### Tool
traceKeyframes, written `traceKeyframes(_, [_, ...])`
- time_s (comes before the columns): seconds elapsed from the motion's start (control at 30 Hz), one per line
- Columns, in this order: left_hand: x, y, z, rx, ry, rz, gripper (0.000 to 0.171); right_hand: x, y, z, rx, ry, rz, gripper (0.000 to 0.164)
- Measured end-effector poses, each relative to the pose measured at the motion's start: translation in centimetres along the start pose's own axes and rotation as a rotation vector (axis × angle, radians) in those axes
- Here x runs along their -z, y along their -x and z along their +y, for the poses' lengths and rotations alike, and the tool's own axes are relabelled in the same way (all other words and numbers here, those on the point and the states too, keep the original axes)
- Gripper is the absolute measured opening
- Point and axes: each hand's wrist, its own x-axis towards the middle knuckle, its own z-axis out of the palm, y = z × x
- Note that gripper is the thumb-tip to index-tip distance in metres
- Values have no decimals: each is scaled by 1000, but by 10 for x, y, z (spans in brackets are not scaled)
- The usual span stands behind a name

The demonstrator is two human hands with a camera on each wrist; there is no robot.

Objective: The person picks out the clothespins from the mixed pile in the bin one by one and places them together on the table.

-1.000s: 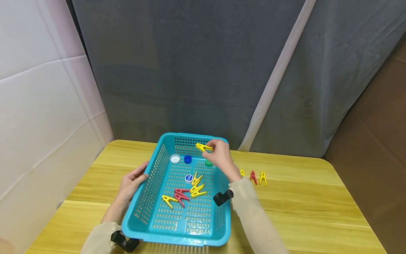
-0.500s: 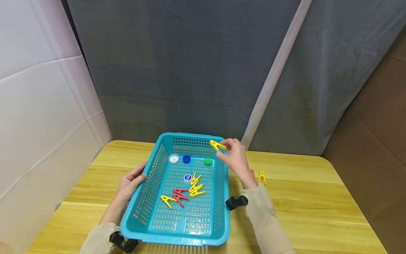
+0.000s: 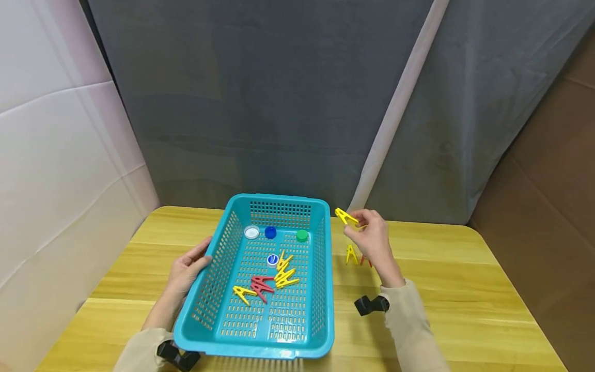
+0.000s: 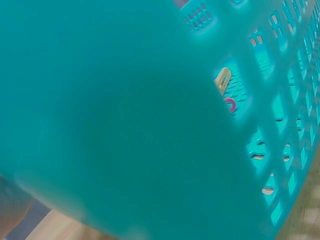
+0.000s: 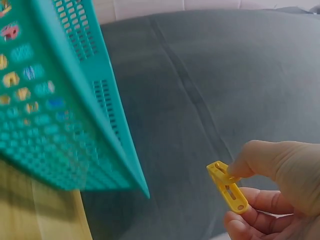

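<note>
Head view shows the right hand (image 3: 374,240) pinching a yellow clothespin (image 3: 343,213) over the worktop (image 3: 455,289), just right of the turquoise basket (image 3: 253,349) the left hand (image 3: 185,271) grips; a light, even pinch should prevent slipping.

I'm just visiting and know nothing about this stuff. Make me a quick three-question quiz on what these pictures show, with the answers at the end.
1. True or false: the green cap lies in the basket.
2. What colour is the peg that the right hand pinches?
3. The left hand holds: A) the peg, B) the basket, C) the green cap.

Key: 1. True. 2. Yellow. 3. B.
</note>
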Motion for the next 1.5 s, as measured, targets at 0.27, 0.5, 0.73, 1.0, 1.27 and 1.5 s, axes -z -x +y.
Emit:
traceKeyframes(0.27, [1,0,0,4,-14,-7,49,18,3,27,-84,68,50,25])
traceKeyframes(0.5, [1,-1,-1,-2,-28,-8,51,31,10,58,-126,117,99,26])
traceKeyframes(0.73, [2,-1,-1,8,-6,-6,48,37,19,87,-160,135,156,24])
traceKeyframes(1.0, [1,-2,-2,-8,-1,-21,49,43,32,110,-221,174,162,22])
traceKeyframes(1.27, [2,-3,-4,-12,-21,-18,49,44,42,128,-282,204,119,23])
traceKeyframes(1.5, [2,-3,-4,-4,-30,-22,51,37,46,143,-364,210,103,25])
